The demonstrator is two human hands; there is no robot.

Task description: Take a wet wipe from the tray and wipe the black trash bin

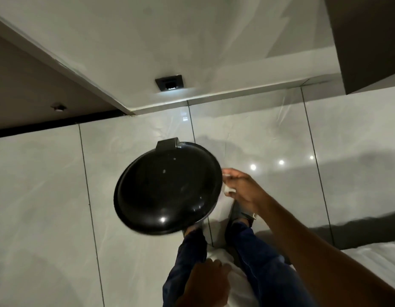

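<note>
The black trash bin [167,187] stands on the tiled floor right in front of me, seen from above with its round glossy lid closed and a hinge tab at the far edge. My right hand [243,189] is at the bin's right rim, fingers closed on a small white wet wipe [228,190] that shows only in bits between them. My left hand [205,282] hangs low near my thigh, fingers curled, nothing visible in it. The tray is out of view.
Glossy grey floor tiles [48,207] surround the bin. A square floor drain [170,83] sits beyond a raised white kerb [214,99]. A dark panel [369,41] is at the upper right. My legs and sandalled feet [240,218] stand just behind the bin.
</note>
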